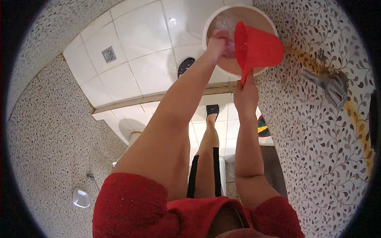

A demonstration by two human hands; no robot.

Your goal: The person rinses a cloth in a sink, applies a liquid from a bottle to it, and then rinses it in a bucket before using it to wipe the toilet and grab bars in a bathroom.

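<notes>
My right hand (246,96) grips the handle of a red plastic dipper (265,47), which is tipped on its side over a round white tub (271,18) at the top right. The dipper's mouth faces my left hand (218,44). Water shows between the two, and its surface is disturbed around my left hand. That hand is low inside the tub with its fingers bent; glare and water blur them, so whether it holds anything cannot be told.
A metal faucet (327,84) juts from the patterned wall at right. The tub stands on a raised white-tiled floor with a tiled step edge (166,96) and a floor drain (109,54). My feet wear dark shoes (186,66), one above and one below the step. A soap dish (81,197) is at lower left.
</notes>
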